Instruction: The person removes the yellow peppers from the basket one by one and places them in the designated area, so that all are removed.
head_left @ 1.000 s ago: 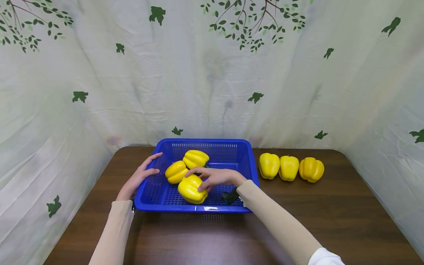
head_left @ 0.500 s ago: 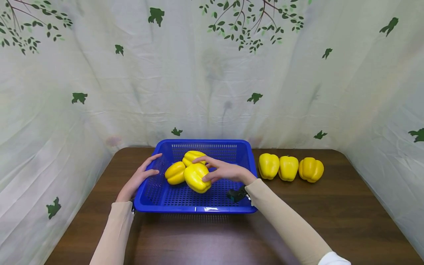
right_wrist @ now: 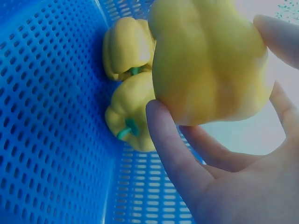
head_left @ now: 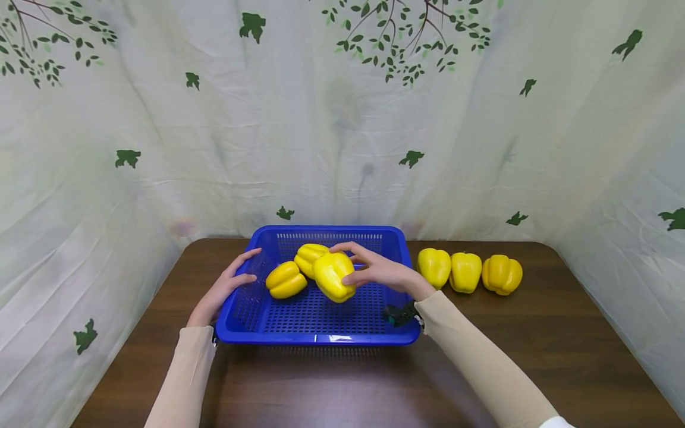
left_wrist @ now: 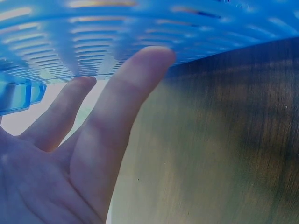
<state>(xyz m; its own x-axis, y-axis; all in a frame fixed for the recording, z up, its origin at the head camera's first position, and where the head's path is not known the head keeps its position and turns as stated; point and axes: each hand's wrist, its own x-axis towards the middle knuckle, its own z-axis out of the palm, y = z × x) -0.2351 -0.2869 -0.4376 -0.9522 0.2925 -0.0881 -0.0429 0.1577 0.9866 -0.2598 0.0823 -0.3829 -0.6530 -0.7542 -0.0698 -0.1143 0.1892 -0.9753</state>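
My right hand (head_left: 377,270) holds a yellow bell pepper (head_left: 333,277) between thumb and fingers, lifted above the floor of a blue plastic basket (head_left: 318,338). In the right wrist view the same bell pepper (right_wrist: 210,65) hangs higher than the two that lie in the basket. Of those two, one yellow bell pepper (head_left: 286,280) lies at the left and another yellow bell pepper (head_left: 308,259) lies behind, partly covered by the held one. My left hand (head_left: 223,288) rests at the basket's left side. The left wrist view shows its thumb (left_wrist: 121,102) straight against the slotted wall.
Three yellow bell peppers stand in a row right of the basket: a near one (head_left: 434,268), a middle one (head_left: 465,273) and an outer one (head_left: 502,274). The brown wooden table (head_left: 299,386) ends at a pale leaf-patterned curtain (head_left: 342,148).
My right hand has raised the bell pepper from the basket floor and carried it to the right and away from me. The left hand stays at the basket's side.
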